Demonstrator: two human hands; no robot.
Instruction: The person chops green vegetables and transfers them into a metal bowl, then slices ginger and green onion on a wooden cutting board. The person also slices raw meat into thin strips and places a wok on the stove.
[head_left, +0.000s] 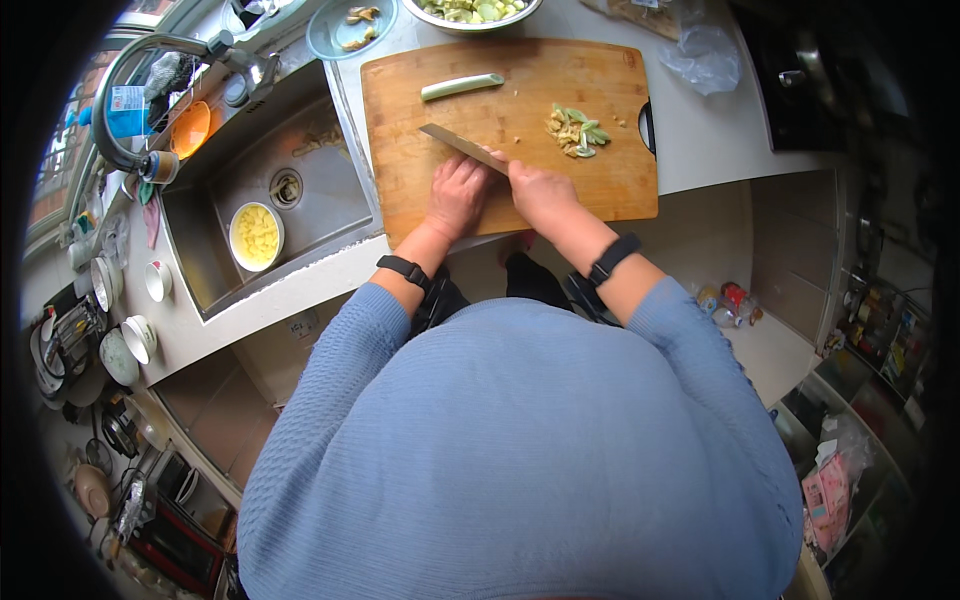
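Observation:
My right hand (541, 193) grips the handle of a kitchen knife (459, 142), whose blade slants up to the left over a wooden cutting board (420, 202). My left hand (457, 191) rests on the board at the near side of the blade, fingers bent and close together. Whether something lies under those fingers is hidden. Farther back on the board is a piece of green onion stalk (463, 87). To the right sits a small pile of sliced green onion and yellowish chopped bits (576, 132), perhaps ginger.
Left of the board is a steel sink (225, 169) holding a bowl of diced yellow food (256, 237), under a curved faucet (112, 90). Behind the board stand a clear dish (324, 34) and a metal bowl (480, 27) of cut vegetables. A plastic bag (705, 60) lies near the dark stove (787, 112).

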